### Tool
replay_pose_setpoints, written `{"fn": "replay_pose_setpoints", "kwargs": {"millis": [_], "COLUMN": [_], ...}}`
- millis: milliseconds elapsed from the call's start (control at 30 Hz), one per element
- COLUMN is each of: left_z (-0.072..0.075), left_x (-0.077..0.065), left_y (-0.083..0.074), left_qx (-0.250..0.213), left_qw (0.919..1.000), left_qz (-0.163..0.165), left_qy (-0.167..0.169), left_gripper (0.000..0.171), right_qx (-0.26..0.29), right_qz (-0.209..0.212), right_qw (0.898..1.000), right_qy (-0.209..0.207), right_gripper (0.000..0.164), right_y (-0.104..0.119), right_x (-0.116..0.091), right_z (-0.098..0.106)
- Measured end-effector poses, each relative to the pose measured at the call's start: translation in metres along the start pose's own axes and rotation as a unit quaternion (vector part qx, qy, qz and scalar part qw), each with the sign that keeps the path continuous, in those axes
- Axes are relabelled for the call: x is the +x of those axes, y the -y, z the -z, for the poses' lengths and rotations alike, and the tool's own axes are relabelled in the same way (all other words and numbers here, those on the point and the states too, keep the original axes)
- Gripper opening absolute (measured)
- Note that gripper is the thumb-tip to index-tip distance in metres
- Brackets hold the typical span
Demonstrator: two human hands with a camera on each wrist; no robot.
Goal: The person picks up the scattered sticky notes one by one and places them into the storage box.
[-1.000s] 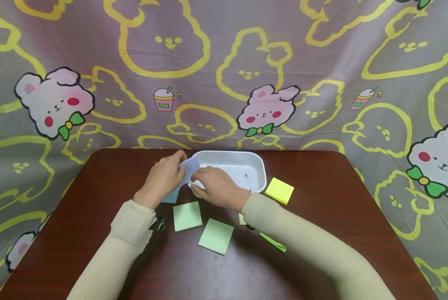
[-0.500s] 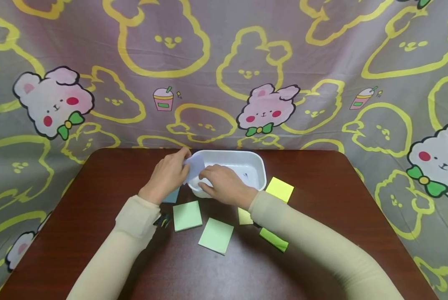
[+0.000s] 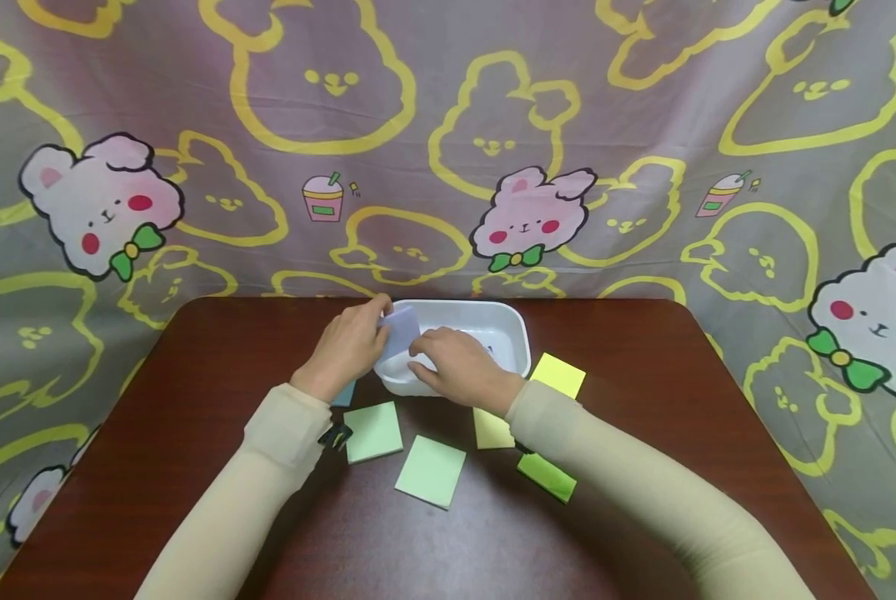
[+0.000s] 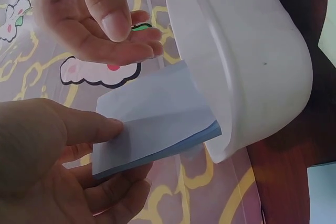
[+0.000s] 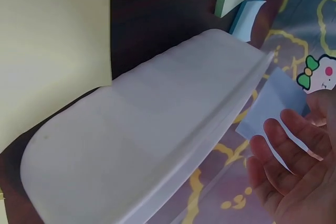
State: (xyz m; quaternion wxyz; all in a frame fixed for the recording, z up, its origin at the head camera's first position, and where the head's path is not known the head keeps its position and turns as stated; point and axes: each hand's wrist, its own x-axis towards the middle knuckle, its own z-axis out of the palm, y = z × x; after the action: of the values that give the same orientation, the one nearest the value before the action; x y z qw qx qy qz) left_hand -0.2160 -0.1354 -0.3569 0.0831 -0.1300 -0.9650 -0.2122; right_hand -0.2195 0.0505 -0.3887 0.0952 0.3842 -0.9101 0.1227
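My left hand (image 3: 346, 346) pinches a pale lavender-blue pad of sticky notes (image 3: 400, 333) between thumb and fingers. The pad is tilted over the left end of a white plastic tray (image 3: 521, 333). In the left wrist view its far end reaches past the tray's rim (image 4: 223, 61), and the top sheet looks slightly bowed. Above the tray my right hand (image 3: 466, 367) has loosely bent fingers and holds nothing. The left wrist view shows a gap between the right hand (image 4: 89, 19) and the pad.
Around the tray's near side lie a blue pad (image 3: 344, 395), two pale green pads (image 3: 373, 432), a pale yellow pad (image 3: 494, 429), a bright yellow pad (image 3: 559, 375) and a green piece (image 3: 548, 477). A patterned curtain (image 3: 417, 108) hangs behind the brown table (image 3: 643, 400).
My left hand has carried the lavender-blue pad rightward, further over the tray. The right hand has shifted right too, uncovering more of the pad; its sleeve now hides less of the green piece.
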Motion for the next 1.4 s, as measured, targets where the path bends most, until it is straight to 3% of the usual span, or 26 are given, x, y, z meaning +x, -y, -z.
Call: {"fn": "replay_pose_setpoints", "kwargs": {"millis": [733,1400], "left_z": [-0.018,-0.032], "left_x": [0.008,0.013], "left_y": [-0.006,-0.001], "left_qx": [0.002,0.009], "left_qw": [0.9994,0.9991], "left_qz": [-0.036,-0.038], "left_qy": [0.0,0.016], "left_gripper": [0.011,0.008], "right_qx": [0.014,0.014], "right_qz": [-0.019,-0.021], "right_qw": [1.0,1.0], "right_qy": [0.0,0.004], "right_gripper": [0.023,0.022], "right_y": [-0.017,-0.023], "right_x": [-0.008,-0.012], "right_z": [-0.007,-0.011]}}
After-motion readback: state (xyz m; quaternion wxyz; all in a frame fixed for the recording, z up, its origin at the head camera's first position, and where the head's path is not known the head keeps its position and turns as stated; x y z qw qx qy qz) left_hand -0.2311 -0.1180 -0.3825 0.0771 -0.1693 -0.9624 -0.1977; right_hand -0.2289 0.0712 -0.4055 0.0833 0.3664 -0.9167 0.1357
